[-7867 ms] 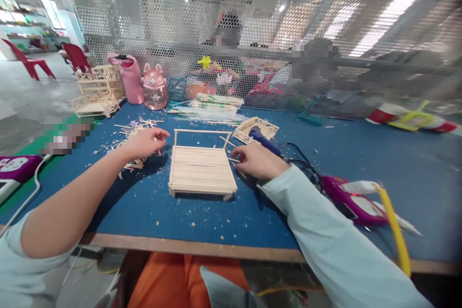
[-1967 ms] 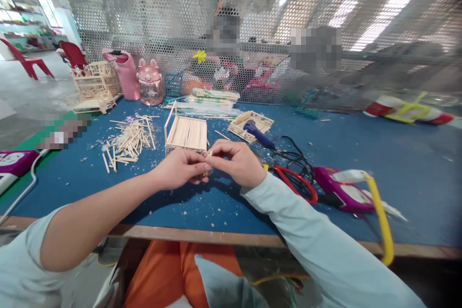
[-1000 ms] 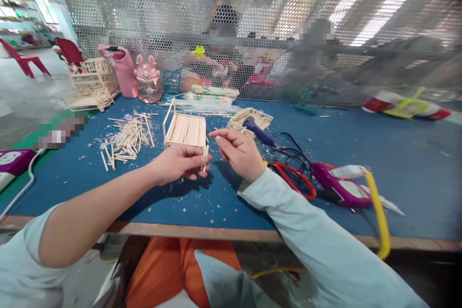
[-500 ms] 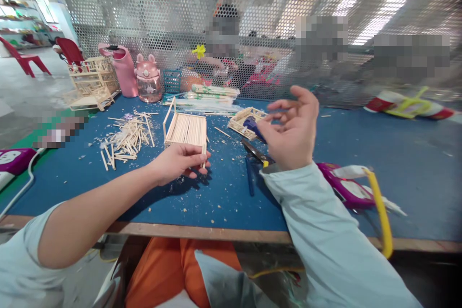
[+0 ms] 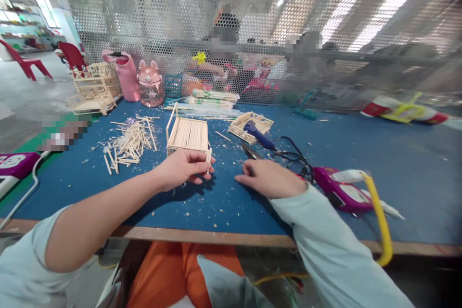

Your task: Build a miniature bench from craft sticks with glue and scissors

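Short wooden sticks [image 5: 209,156] stand pinched between the thumb and fingers of my left hand [image 5: 187,166]. Just behind that hand lies a slatted wooden panel [image 5: 188,134] with an upright frame on its left side. My right hand [image 5: 269,177] is low over the blue table, palm down, with its fingers curled by the dark pliers [image 5: 250,151]; what its fingers hold, if anything, is hidden. Beyond it, a blue glue gun [image 5: 259,135] rests against a small wooden frame [image 5: 249,122]. A pile of loose sticks [image 5: 135,140] lies to the left.
A pink bottle [image 5: 127,77], a clear bottle with a pink lid [image 5: 150,87] and a wooden model [image 5: 94,89] stand at the back left. Bagged sticks [image 5: 212,100] lie before the mesh screen. A purple power strip [image 5: 342,192] with a yellow cable is at right.
My right hand has come down from above the glue gun to the table near the pliers, and its fingers have curled in. My left hand still grips the sticks, almost unmoved.
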### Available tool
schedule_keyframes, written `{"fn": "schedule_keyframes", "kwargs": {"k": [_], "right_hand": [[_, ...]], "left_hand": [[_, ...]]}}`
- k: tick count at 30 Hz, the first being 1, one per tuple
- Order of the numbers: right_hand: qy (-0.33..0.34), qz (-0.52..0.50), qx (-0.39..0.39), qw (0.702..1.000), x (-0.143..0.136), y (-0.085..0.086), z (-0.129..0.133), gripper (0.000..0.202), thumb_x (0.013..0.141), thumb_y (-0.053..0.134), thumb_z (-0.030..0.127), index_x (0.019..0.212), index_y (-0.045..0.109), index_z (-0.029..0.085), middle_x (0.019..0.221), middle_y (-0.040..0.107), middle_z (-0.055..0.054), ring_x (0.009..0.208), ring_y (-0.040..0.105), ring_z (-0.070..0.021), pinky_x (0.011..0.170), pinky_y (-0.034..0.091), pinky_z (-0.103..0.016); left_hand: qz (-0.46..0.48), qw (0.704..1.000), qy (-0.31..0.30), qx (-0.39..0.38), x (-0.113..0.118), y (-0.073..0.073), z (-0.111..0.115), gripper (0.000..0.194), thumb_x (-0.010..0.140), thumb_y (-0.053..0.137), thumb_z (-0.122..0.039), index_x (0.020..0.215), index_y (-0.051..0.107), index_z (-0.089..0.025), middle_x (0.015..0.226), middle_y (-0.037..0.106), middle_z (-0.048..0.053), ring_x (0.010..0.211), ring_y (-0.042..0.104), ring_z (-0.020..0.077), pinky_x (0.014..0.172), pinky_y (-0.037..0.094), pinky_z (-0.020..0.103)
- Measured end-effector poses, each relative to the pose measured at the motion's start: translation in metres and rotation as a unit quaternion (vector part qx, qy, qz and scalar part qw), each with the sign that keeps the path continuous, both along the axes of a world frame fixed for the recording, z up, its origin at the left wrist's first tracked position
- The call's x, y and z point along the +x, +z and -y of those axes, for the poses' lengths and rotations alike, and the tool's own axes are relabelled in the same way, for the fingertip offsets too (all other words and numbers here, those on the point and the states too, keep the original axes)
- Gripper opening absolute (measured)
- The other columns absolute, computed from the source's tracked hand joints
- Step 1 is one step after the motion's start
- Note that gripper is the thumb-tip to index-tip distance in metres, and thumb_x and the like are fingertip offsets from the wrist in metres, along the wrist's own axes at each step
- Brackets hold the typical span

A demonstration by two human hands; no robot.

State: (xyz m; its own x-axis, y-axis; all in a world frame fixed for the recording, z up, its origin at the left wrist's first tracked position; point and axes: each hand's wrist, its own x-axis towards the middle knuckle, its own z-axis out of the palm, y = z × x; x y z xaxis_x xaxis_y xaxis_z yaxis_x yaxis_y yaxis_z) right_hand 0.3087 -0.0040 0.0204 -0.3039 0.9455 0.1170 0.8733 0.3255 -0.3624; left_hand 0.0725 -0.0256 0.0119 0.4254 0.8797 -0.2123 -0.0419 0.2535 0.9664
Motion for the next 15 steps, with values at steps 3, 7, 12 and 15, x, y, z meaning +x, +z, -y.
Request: {"fn": "schedule_keyframes", "kwargs": {"k": [3,7,12,15], "right_hand": [[0.003,-0.048,0.04,0.998,0.0,-0.015,0.008,0.021,0.059,0.072,0.021,0.058,0.052,0.024,0.045,0.055,0.0,0.039,0.044,-0.0134,0.041,0.025,-0.027],[-0.027,-0.111,-0.012,0.993,0.0,-0.01,0.013,0.023,0.057,0.066,0.012,0.067,0.05,0.025,0.042,0.053,0.004,0.036,0.046,-0.0134,0.038,0.031,-0.027],[-0.108,-0.253,-0.135,0.952,0.009,0.024,0.027,0.028,0.061,0.059,0.019,0.085,0.046,0.023,0.044,0.052,0.008,0.037,0.047,-0.0109,0.035,0.03,-0.021],[-0.085,-0.387,-0.189,0.899,0.012,0.037,0.036,0.04,0.059,0.067,0.029,0.091,0.043,0.023,0.047,0.051,0.008,0.035,0.044,-0.0092,0.032,0.026,-0.018]], "left_hand": [[0.006,1.0,0.003,0.0,0.001,0.0,0.0,0.013,0.078,0.064,-0.017,0.091,0.065,-0.013,0.081,0.066,0.004,0.066,0.06,0.0064,0.055,0.043,0.017],[0.008,1.0,0.002,-0.002,0.002,-0.002,-0.001,0.009,0.079,0.063,-0.016,0.087,0.065,-0.013,0.077,0.065,0.002,0.064,0.058,0.0061,0.055,0.042,0.018],[0.028,0.999,-0.013,0.018,0.001,-0.005,-0.003,0.013,0.078,0.066,-0.026,0.077,0.063,-0.013,0.069,0.061,0.001,0.06,0.055,0.0058,0.058,0.043,0.019],[0.039,0.998,-0.023,0.047,0.001,-0.006,-0.003,0.02,0.074,0.068,-0.032,0.072,0.062,-0.013,0.071,0.061,0.0,0.064,0.054,0.0069,0.063,0.044,0.021]]}}
